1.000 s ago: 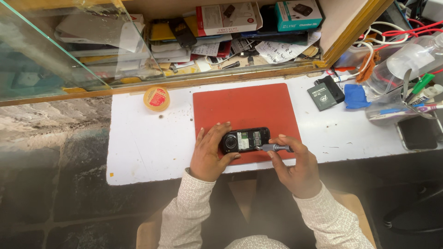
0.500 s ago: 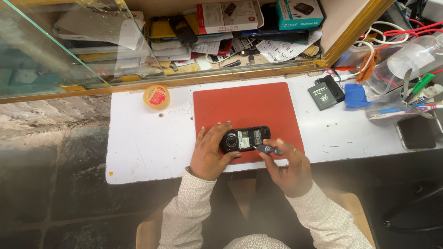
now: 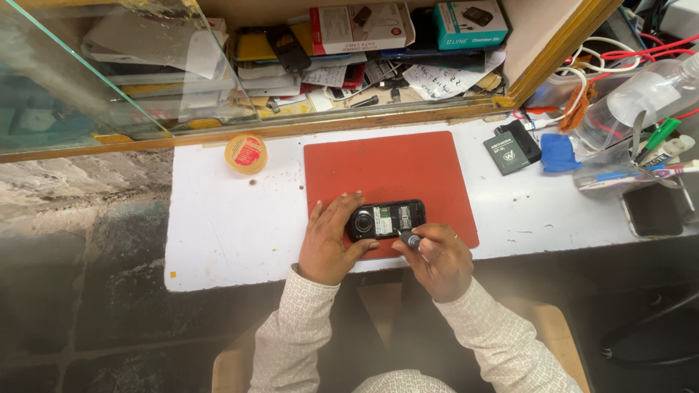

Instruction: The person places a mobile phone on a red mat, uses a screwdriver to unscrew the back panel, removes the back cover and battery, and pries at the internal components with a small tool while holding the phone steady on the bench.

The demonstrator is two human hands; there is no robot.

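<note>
A small black phone (image 3: 387,219) lies back-up with its cover off on a red mat (image 3: 389,171), near the mat's front edge. My left hand (image 3: 329,240) rests on the phone's left end and holds it down. My right hand (image 3: 435,258) grips a small screwdriver (image 3: 411,239) with a grey handle, its tip set against the phone's lower edge near the middle. Both sleeves are white with a fine pattern.
A round yellow tin (image 3: 246,153) sits on the white bench (image 3: 218,233) left of the mat. Two black phone batteries (image 3: 512,148), a blue cloth (image 3: 558,153), a clear bottle (image 3: 633,102), tools and another phone (image 3: 653,209) lie at right. A glass-fronted shelf (image 3: 320,44) with boxes runs behind.
My right hand has moved left along the phone, bringing the screwdriver from the phone's right end to near its middle. The left hand stays on the phone.
</note>
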